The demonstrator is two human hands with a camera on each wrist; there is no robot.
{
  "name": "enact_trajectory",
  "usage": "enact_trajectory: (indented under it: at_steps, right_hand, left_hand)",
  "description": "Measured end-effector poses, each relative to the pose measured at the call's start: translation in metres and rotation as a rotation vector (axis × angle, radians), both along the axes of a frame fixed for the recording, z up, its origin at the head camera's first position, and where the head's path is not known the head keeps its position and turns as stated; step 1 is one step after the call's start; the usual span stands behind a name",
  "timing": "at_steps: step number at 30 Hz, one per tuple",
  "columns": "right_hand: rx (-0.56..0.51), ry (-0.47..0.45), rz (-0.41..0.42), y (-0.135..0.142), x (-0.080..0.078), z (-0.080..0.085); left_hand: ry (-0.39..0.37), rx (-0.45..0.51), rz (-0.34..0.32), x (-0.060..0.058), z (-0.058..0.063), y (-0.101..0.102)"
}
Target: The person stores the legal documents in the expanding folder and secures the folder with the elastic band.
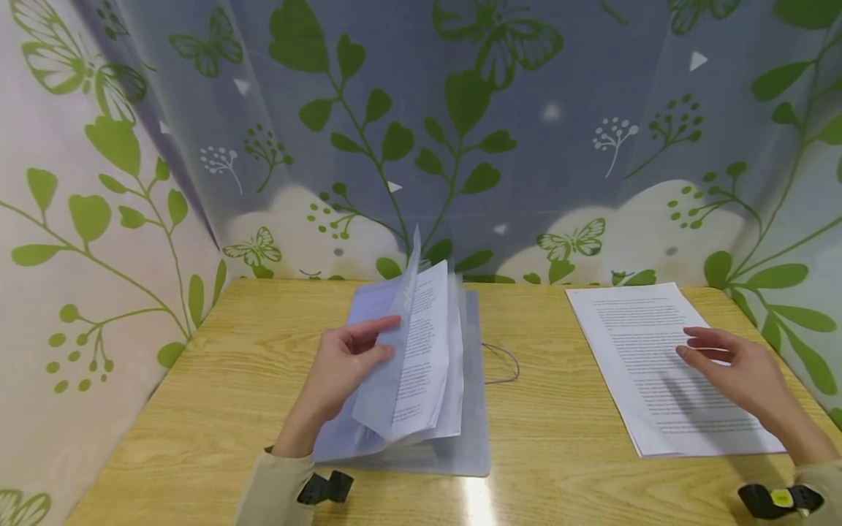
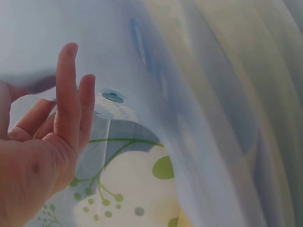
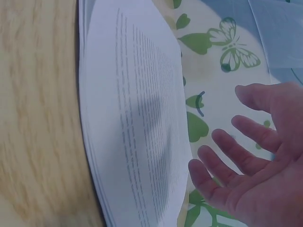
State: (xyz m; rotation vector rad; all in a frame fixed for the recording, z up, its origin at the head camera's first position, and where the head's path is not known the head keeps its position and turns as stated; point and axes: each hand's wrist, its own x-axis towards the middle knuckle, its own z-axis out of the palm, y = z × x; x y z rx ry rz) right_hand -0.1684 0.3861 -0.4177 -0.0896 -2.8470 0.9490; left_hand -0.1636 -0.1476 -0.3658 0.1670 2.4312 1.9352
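A translucent plastic folder [image 1: 476, 365] lies open on the table, with printed sheets [image 1: 426, 336] standing partly raised inside it. My left hand [image 1: 345, 363] pinches a raised clear plastic sleeve [image 1: 384, 391] of this folder between thumb and index finger. In the left wrist view the sleeve [image 2: 156, 80] fills much of the picture, and the other fingers of the hand [image 2: 52, 137] stand apart from it. My right hand [image 1: 740, 369] hovers, fingers loosely bent and holding nothing, over a stack of printed paper [image 1: 647, 365]. The right wrist view shows that hand [image 3: 255, 161] beside the stack [image 3: 137, 123].
A thin grey elastic loop [image 1: 516, 369] sticks out from the folder's right side. The wooden table [image 1: 539, 446] carries both items. A curtain [image 1: 513, 146] with green leaves and butterflies hangs behind the table and at both sides.
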Motion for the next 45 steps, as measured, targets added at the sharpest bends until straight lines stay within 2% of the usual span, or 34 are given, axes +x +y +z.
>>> enact_trajectory:
  at_steps: [12,23,29,40,45]
  right_hand:
    - [0.039,-0.106,-0.064,0.018,-0.002,-0.006]
    - [0.052,-0.203,-0.202,0.038,0.0,-0.009]
    - [0.068,-0.269,-0.21,0.045,0.0,-0.01]
    - [0.172,-0.288,-0.16,0.049,-0.002,-0.013]
    - [0.206,-0.322,-0.172,0.048,-0.005,-0.012]
  left_hand:
    - [-0.003,0.001,-0.001,0.0,0.002,0.0]
    - [-0.006,0.006,0.001,-0.002,0.0,0.001]
    - [-0.006,0.001,-0.003,-0.003,-0.001,0.001]
    - [0.003,0.007,-0.007,-0.001,0.0,0.003]
    - [-0.005,0.002,0.003,-0.001,0.0,0.003]
